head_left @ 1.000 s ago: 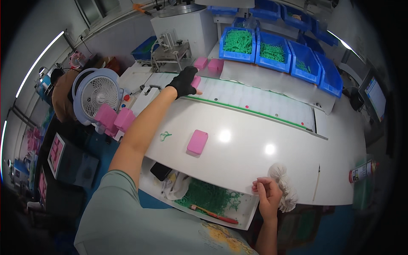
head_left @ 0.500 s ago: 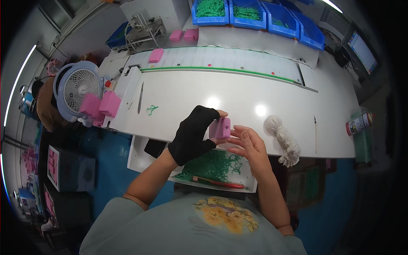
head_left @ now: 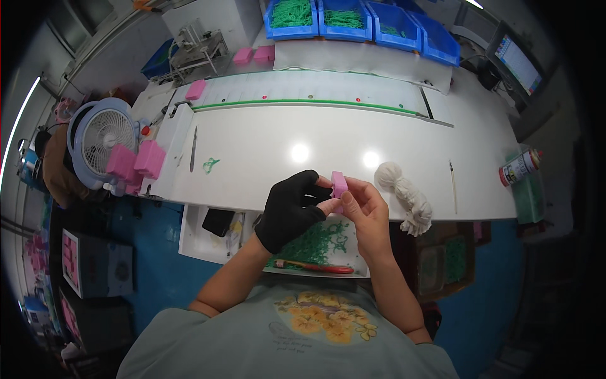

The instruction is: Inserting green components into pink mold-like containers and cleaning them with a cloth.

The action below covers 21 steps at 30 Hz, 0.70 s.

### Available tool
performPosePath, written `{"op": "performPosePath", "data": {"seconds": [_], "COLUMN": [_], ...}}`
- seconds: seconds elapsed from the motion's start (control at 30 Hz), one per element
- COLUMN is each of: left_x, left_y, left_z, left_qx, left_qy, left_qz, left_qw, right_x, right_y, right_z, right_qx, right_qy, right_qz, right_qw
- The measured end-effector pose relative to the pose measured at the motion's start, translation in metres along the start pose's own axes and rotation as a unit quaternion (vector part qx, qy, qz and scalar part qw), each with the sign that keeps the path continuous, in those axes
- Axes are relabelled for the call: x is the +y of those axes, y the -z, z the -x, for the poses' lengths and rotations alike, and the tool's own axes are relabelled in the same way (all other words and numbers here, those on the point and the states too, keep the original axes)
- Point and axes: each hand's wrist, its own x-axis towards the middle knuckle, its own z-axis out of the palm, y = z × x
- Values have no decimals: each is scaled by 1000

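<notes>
A small pink block (head_left: pixel 339 183) is held between both hands above the front edge of the white table, its narrow side turned up. My left hand (head_left: pixel 291 208), in a black fingerless glove, grips it from the left with thumb and fingertips. From the right, my bare right hand (head_left: pixel 368 213) pinches it with the thumb in front and the fingers behind. Below them, a pulled-out white drawer (head_left: pixel 197 237) contains loose green pieces (head_left: pixel 322 243) and a red-handled tool (head_left: pixel 315 268). A green scrap (head_left: pixel 211 165) lies on the table to the left.
Tweezers (head_left: pixel 194 148) lie at left, near a fan (head_left: pixel 108 136) and pink blocks (head_left: pixel 149 159). On the right are a white cloth bundle (head_left: pixel 404 197), a thin brush (head_left: pixel 453 186) and a spray can (head_left: pixel 521 167). Blue bins (head_left: pixel 346 24) line the back, behind a green-edged rail (head_left: pixel 303 101).
My right hand has closed onto the pink block, which has turned from its broad face to a narrow side. The whole view has shifted slightly.
</notes>
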Motion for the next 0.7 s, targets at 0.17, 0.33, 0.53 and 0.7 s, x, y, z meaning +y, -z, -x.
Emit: {"op": "performPosePath", "data": {"seconds": [0.17,0.33,0.53,0.7], "left_x": [1,6,11,17], "left_y": [3,-14,-20,-21], "left_z": [-1,-2,-2,0], "left_qx": [-11,65,69,54], "left_qy": [22,-14,-29,-18], "left_qz": [51,-68,-124,-117], "left_qw": [998,995,989,991], "right_x": [8,4,8,7], "right_y": [-2,1,5,13], "right_z": [-3,1,0,4], "right_qx": [20,32,59,91], "right_qy": [65,34,162,189], "right_qz": [76,89,293,343], "right_qw": [995,995,941,916]}}
